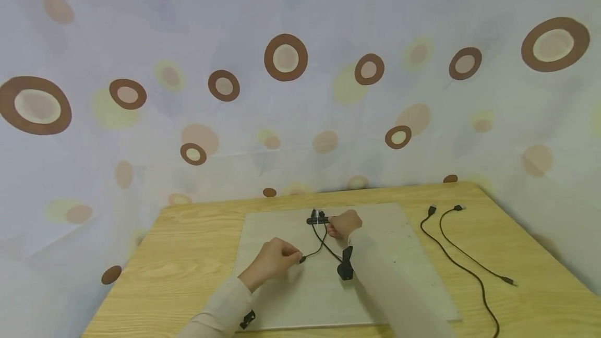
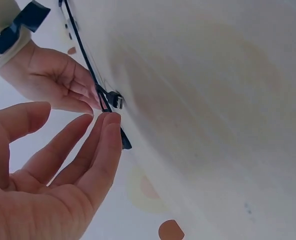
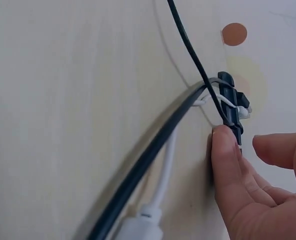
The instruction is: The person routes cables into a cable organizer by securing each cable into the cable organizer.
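Hands, two. Left hand (image 1: 277,257): thumb and finger pinching the end plug (image 1: 302,259) of a thin black cable (image 3: 188,45), over the middle of the board. Right hand (image 1: 346,223): thumb and fingers gripping one end of a black holder (image 3: 228,97), which lies crosswise at the far part of the pale board (image 1: 324,301), on the wooden table (image 1: 188,244).

Progress, as judged: three cables appear seated in the holder, namely the thin black cable, a thick black cable (image 3: 148,155) and a white cable (image 3: 169,155). Apparently left over: a thicker loose cable (image 1: 479,278) and a thinner loose cable (image 1: 469,258), both black, off the board on the table's right side. Whether the pinched cable sits finally in place, cannot tell.

Views compared: right wrist alone shows clearly a white connector (image 3: 140,227) at the near end of the white cable. Left wrist shows a metal plug tip (image 2: 119,102), bare, beside the right hand; its own pinch is unclear there. Head alone shows the loose cables.
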Demonstrator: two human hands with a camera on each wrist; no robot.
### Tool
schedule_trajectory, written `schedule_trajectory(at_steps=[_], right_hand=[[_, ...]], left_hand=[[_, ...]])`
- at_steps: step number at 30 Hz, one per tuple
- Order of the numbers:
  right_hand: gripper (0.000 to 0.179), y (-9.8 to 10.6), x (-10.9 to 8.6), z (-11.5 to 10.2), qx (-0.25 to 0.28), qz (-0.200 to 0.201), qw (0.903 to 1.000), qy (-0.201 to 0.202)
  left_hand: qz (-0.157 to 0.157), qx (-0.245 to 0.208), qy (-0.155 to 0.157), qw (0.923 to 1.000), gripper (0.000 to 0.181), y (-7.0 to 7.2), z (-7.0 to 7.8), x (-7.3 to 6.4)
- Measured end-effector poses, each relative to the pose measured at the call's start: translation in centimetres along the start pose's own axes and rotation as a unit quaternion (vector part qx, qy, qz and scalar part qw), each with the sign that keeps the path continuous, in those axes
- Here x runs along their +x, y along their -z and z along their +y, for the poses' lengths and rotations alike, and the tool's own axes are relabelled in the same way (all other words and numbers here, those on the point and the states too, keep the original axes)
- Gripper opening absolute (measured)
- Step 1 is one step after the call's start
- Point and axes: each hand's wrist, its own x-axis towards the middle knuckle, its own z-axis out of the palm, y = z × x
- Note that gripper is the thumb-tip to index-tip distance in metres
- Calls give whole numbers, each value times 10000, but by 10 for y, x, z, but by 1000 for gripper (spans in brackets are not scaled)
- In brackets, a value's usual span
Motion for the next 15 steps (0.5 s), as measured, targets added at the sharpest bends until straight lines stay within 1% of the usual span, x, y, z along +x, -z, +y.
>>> schedule_trajectory(at_steps=[2, 5, 8, 10, 12, 15], right_hand=[[23, 1, -1, 0, 222, -74, 9997, -122], [24, 5, -3, 0, 425, -178, 9989, -86], [27, 13, -7, -4, 303, -364, 9988, 80], [30, 21, -13, -10, 232, -576, 9978, 219], [33, 32, -20, -17, 276, -803, 9957, 361], [39, 53, -26, -25, 465, -1035, 9920, 547]], left_hand=[[-1, -94, 67, 9999, 21, 1, 2, -2], [17, -273, 130, 9995, 23, 2, 6, -4], [50, -493, 177, 9986, 26, 2, 8, -5], [79, -638, 163, 9978, 29, 1, 9, -6], [111, -860, 109, 9962, 33, -1, 11, -5], [111, -1300, -9, 9915, 35, -5, 15, -6]])
